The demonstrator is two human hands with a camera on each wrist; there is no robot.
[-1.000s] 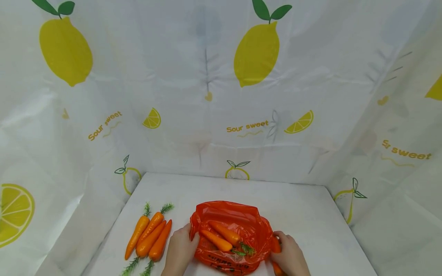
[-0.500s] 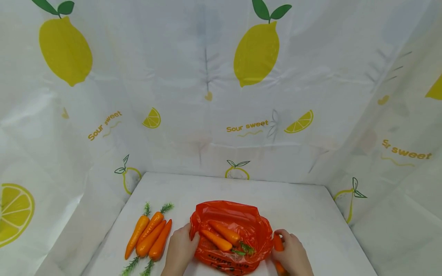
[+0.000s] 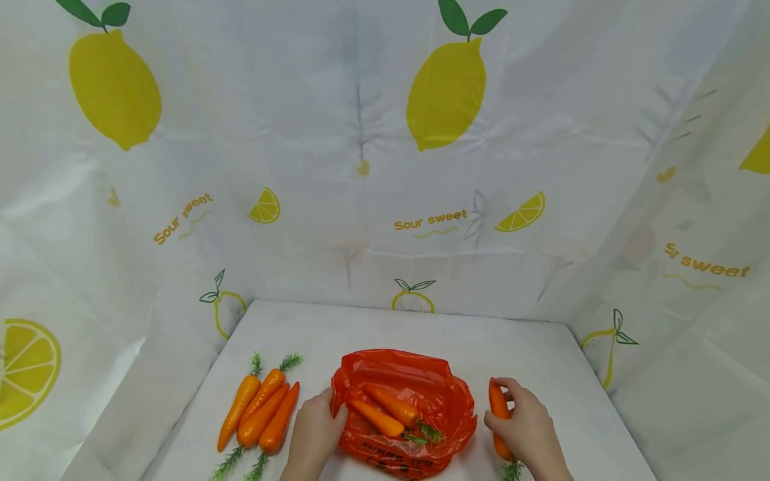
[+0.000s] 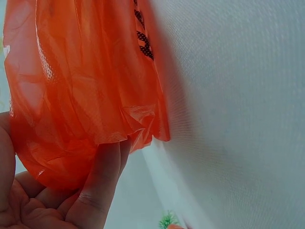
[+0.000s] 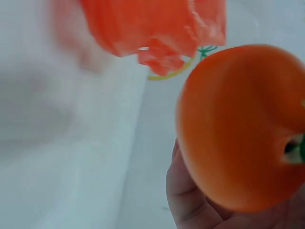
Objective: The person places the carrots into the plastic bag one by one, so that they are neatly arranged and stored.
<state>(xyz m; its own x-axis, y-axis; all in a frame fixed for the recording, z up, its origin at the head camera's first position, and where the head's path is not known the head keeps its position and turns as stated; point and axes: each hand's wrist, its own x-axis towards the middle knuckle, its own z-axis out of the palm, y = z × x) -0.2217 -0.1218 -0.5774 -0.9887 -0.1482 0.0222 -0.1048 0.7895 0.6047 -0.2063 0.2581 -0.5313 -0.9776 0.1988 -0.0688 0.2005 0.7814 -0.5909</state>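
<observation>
A red plastic bag [image 3: 391, 364] with dark print stands with its mouth open in the middle of the table, two carrots [image 3: 394, 404] with green tops lying inside. My left hand [image 3: 317, 427] pinches the bag's left edge; in the left wrist view the thumb and fingers [image 4: 102, 176] hold the film from both sides. To the right of the bag, my right hand [image 3: 526, 424] grips a single carrot [image 3: 499, 407], its tip pointing away and its green top toward me. The right wrist view shows this carrot [image 5: 238, 129] large, stem end close, apart from the bag.
Several carrots [image 3: 259, 414] with green tops lie side by side on the white table [image 3: 511, 347], left of my left hand. A white curtain [image 3: 337, 167] printed with lemons encloses the table at the back and both sides.
My right hand has left the bag's right edge and moved right with the carrot, whose green top now shows. The left hand and the bag have stayed nearly still.
</observation>
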